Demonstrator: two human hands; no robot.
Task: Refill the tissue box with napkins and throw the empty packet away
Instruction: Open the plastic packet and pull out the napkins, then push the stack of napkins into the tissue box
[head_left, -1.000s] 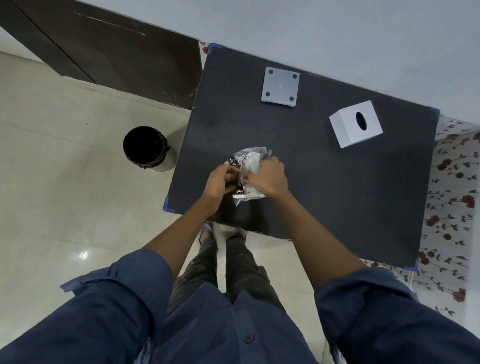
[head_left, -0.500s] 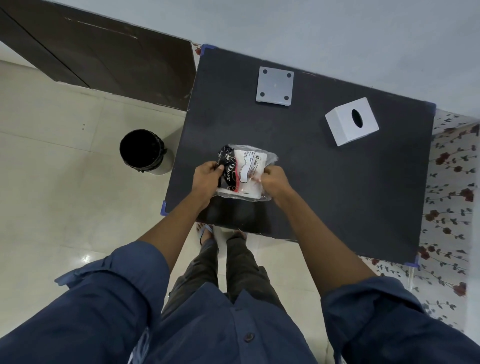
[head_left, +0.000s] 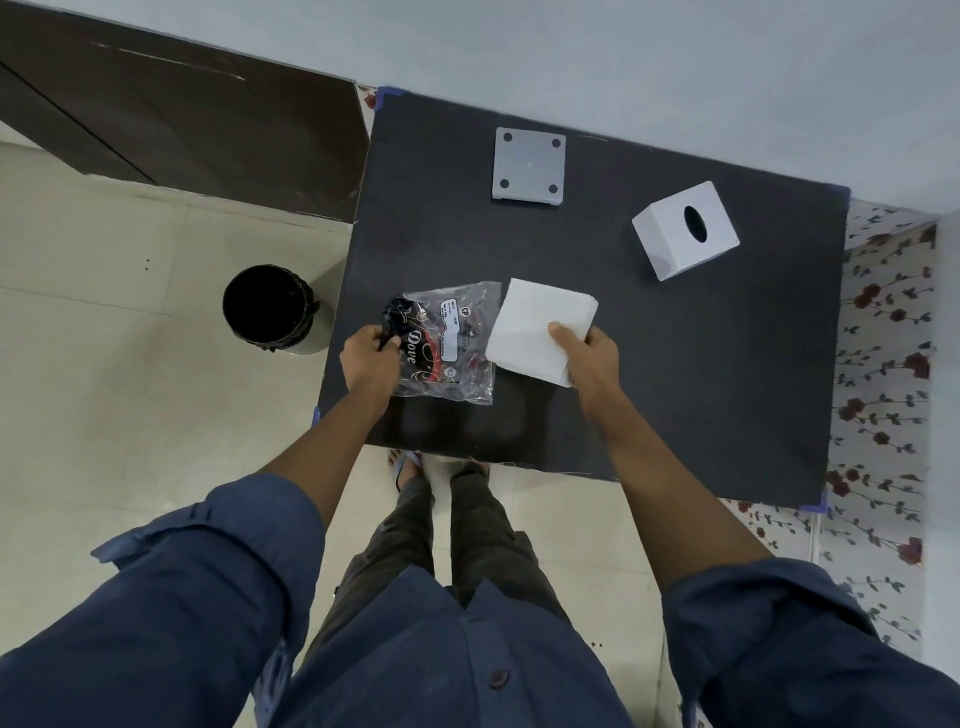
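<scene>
While the bin stands on the floor just beside the table's left edge, the left hand pinches the emptied packet at its left end, fingers closed on the plastic. The right hand clamps the napkin stack at its near right corner, thumb on top. The tissue box lies up and right of that stack, well apart, nearer the right hand; its base plate rests separately at the far edge.

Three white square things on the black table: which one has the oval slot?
The white cube tissue box, far right: dark oval slot on top. The flat panel has four corner dots; the held napkin stack is plain.
</scene>
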